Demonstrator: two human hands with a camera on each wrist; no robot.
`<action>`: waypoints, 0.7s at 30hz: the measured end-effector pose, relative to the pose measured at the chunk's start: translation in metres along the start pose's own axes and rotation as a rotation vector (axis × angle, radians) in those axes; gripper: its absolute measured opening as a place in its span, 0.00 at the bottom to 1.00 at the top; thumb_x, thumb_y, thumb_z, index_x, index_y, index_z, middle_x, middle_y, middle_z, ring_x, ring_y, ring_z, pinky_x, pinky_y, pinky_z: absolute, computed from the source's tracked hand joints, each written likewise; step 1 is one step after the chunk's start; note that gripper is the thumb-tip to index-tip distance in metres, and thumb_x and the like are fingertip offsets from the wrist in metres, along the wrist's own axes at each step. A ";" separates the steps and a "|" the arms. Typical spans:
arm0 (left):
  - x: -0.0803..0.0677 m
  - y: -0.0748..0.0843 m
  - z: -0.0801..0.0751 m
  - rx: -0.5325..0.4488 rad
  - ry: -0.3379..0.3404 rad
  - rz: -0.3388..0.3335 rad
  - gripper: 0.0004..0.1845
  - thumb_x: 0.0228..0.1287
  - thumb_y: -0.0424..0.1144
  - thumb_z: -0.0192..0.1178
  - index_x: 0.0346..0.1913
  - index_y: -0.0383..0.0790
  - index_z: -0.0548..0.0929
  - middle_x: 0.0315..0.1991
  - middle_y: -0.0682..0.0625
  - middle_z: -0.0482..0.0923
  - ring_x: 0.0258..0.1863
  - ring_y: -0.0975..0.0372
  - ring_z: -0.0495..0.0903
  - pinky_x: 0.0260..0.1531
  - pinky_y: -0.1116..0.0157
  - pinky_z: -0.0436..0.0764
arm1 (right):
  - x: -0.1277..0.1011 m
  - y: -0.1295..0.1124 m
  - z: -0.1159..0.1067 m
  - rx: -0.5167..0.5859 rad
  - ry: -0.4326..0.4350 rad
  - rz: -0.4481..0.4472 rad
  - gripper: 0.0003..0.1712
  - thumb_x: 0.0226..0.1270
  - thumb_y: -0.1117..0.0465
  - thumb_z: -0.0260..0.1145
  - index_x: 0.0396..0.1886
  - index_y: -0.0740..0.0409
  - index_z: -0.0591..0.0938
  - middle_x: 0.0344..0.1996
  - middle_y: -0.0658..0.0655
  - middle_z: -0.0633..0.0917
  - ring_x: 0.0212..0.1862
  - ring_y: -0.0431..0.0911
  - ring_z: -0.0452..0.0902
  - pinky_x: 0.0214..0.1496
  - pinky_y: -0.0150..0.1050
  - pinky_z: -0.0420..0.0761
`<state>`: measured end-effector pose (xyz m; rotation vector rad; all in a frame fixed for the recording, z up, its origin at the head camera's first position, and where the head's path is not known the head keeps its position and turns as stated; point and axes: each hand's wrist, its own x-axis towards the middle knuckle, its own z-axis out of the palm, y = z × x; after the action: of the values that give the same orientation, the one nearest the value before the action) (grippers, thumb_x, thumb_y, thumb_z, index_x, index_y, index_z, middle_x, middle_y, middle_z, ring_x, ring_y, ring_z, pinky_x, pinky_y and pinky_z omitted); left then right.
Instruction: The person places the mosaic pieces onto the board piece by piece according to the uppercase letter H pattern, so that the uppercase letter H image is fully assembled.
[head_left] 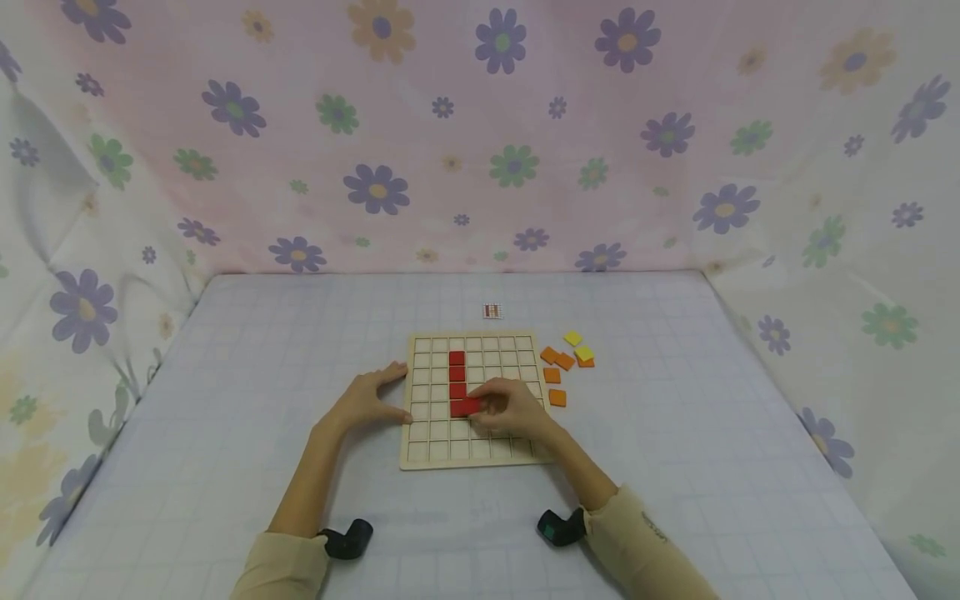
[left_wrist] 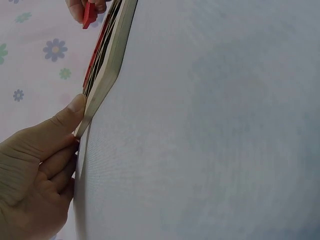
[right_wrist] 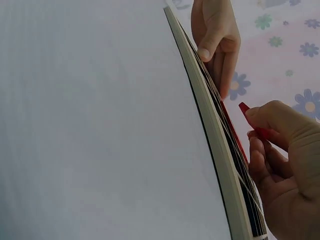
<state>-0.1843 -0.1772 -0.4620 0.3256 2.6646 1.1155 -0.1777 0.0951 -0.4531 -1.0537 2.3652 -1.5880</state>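
Where the head view centres on the wooden grid board [head_left: 471, 398], we see the right hand [head_left: 512, 409] pinching a red tile [head_left: 470, 406]; tilted, it could jam against the cell walls. Left wrist view: the left hand [left_wrist: 37, 170] braces the board edge, fingers straight. Right wrist view: pale checked tablecloth [right_wrist: 90, 125], floral backdrop [right_wrist: 295, 55] upper right.

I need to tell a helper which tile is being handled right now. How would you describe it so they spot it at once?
Find the wooden grid board mid-table, steadied by the left hand. A red column runs down it; at its foot the right hand pinches the red tile, the only red one beside the column, still tilted off the board.
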 end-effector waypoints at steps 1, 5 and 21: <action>0.000 0.000 0.000 0.000 0.000 0.000 0.48 0.34 0.50 0.72 0.62 0.38 0.65 0.65 0.42 0.56 0.64 0.46 0.52 0.63 0.47 0.45 | 0.000 0.004 0.002 -0.007 0.003 -0.002 0.15 0.45 0.75 0.67 0.37 0.73 0.79 0.30 0.66 0.80 0.28 0.57 0.73 0.25 0.29 0.74; 0.000 0.000 0.000 0.001 0.000 0.004 0.47 0.34 0.50 0.73 0.62 0.38 0.65 0.65 0.42 0.56 0.64 0.46 0.52 0.63 0.47 0.46 | 0.001 0.020 0.010 -0.112 -0.004 -0.012 0.15 0.47 0.69 0.69 0.37 0.66 0.80 0.29 0.59 0.80 0.25 0.48 0.70 0.23 0.26 0.69; 0.002 -0.002 0.002 0.015 0.003 -0.018 0.48 0.34 0.50 0.73 0.63 0.39 0.65 0.65 0.43 0.56 0.65 0.48 0.52 0.63 0.48 0.48 | 0.002 0.018 0.014 -0.273 -0.107 0.036 0.14 0.52 0.59 0.68 0.40 0.58 0.82 0.34 0.50 0.78 0.31 0.41 0.69 0.30 0.29 0.72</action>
<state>-0.1856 -0.1765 -0.4654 0.3022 2.6742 1.0924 -0.1819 0.0866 -0.4745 -1.1035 2.5617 -1.1875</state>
